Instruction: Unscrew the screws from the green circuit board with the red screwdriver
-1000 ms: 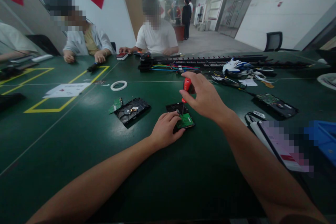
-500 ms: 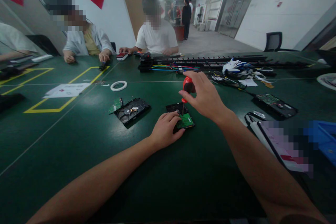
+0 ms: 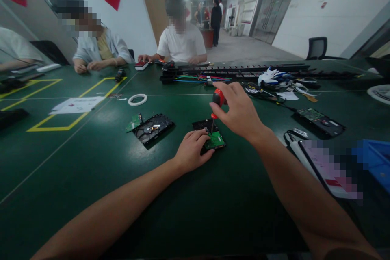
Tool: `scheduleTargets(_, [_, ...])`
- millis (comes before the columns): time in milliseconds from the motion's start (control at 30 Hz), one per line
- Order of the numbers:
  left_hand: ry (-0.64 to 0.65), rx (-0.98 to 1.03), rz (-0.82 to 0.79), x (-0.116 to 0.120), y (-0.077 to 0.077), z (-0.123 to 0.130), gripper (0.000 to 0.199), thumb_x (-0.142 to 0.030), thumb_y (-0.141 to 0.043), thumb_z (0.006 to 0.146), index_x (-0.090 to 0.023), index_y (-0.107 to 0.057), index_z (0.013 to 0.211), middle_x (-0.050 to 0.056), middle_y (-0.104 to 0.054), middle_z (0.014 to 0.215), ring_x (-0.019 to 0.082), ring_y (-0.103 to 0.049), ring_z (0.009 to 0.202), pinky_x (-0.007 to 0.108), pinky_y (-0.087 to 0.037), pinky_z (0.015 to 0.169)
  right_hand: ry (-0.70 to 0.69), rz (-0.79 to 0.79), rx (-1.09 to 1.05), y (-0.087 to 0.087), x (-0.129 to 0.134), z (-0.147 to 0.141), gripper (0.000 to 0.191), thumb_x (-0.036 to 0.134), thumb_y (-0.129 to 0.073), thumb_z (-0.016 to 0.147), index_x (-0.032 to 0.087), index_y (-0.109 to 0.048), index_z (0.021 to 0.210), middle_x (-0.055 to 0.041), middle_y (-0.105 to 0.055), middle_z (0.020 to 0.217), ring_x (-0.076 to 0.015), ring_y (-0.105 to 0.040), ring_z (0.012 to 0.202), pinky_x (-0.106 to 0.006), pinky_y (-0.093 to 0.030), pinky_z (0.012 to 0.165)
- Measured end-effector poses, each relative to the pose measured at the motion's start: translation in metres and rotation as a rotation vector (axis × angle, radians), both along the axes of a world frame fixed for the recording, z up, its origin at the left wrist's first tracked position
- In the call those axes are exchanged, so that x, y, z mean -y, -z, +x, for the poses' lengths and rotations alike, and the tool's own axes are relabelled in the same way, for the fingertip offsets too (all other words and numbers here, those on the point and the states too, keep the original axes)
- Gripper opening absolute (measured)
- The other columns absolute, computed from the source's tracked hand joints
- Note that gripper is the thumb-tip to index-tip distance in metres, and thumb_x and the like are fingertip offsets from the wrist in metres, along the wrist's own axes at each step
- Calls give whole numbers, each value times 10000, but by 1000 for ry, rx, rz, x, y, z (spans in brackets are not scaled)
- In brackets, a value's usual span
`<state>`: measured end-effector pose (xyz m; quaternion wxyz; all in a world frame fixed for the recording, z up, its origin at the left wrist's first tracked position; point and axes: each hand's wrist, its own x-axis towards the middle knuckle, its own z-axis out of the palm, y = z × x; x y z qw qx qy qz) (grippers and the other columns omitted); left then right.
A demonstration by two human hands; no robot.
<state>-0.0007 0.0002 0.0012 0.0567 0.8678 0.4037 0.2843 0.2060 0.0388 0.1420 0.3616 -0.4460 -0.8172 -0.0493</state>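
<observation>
On the green tabletop (image 3: 91,166) just before me, my left hand (image 3: 192,150) is clamping the hard drive (image 3: 217,141) between fingers and thumb while my right hand (image 3: 239,109) is pinching the red-and-black screwdriver (image 3: 217,98), ideally pressing straight down and turning slowly so its tip avoids slipping.

Screwdriver (image 3: 218,96) over green circuit board (image 3: 217,141)

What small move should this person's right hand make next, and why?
Probably a small twist of the screwdriver: the right hand grips it, it points down at the green circuit board of the hard drive, and the left hand steadies the drive. Whether the tip is seated cannot be told.
</observation>
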Motion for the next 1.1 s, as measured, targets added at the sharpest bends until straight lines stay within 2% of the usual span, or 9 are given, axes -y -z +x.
scheduleTargets(67, [1, -2, -1, -1, 1, 0, 364, -400, -740, 974, -223, -659, 1282, 130, -669, 1436, 330, -634, 1369, 553, -493, 1200, -7, 4, 2, -1, 1, 0, 538, 320, -584, 1000, 183, -559, 1520, -172, -628, 1288, -334, -656, 1058, -548, -577, 991])
scheduleTargets(233, [2, -5, 8, -2, 3, 0, 375, -405, -744, 972, -211, -660, 1282, 135, -674, 1431, 334, -631, 1372, 556, -496, 1194, -59, 22, -6, -4, 1, 0, 505, 253, -531, 1003, 131, -559, 1492, -206, -638, 1389, -365, -637, 1257, -529, -549, 1072])
scheduleTargets(500, [1, 9, 12, -1, 2, 1, 346, -390, -738, 975, -214, -668, 1265, 132, -677, 1421, 333, -638, 1359, 549, -500, 1186, -10, 55, -13, -1, -2, 2, 484, 343, -614, 1005, 188, -624, 1464, -149, -683, 1201, -327, -676, 1045, -512, -570, 970])
scheduleTargets(567, [5, 9, 13, 0, 1, 1, 345, -390, -737, 979, -212, -668, 1266, 132, -679, 1416, 333, -640, 1357, 550, -501, 1182, -17, 63, -23, -2, -1, 2, 464, 323, -597, 1011, 181, -633, 1452, -155, -685, 1222, -323, -680, 1060, -503, -570, 985])
scheduleTargets(700, [9, 22, 15, 0, 0, 1, 346, -382, -745, 971, -212, -673, 1263, 134, -682, 1410, 335, -643, 1350, 551, -506, 1176, -62, 82, -44, -1, -3, 2, 429, 257, -586, 998, 179, -636, 1417, -173, -690, 1308, -346, -667, 1204, -514, -550, 1059])
scheduleTargets(833, [2, 14, 17, 0, 0, 1, 348, -384, -747, 967, -215, -670, 1262, 134, -682, 1413, 339, -646, 1344, 558, -510, 1172, -53, 91, -47, 1, -4, 3, 413, 333, -637, 1006, 184, -667, 1390, -144, -705, 1185, -324, -683, 1100, -497, -563, 1003])
scheduleTargets(933, [0, 2, 26, 0, 0, 1, 348, -389, -745, 971, -208, -672, 1259, 136, -682, 1414, 339, -646, 1342, 557, -513, 1167, -38, 113, -52, 1, -3, 2, 400, 386, -593, 1050, 204, -695, 1391, -126, -694, 1129, -291, -681, 1017, -463, -572, 936])
scheduleTargets(1033, [-1, 5, 37, 0, 0, 1, 345, -389, -746, 973, -204, -671, 1255, 137, -682, 1418, 337, -643, 1346, 552, -509, 1172, -42, 112, -43, -1, 0, 0, 437, 317, -507, 1069, 162, -682, 1438, -151, -695, 1147, -285, -685, 1004, -456, -574, 930])
scheduleTargets(1100, [-2, 8, 39, 0, 0, 1, 344, -390, -743, 976, -208, -667, 1258, 135, -680, 1424, 336, -643, 1346, 553, -511, 1169, -65, 101, -42, -2, 0, -1, 455, 261, -485, 1051, 155, -660, 1456, -168, -700, 1230, -297, -691, 1079, -466, -572, 975])
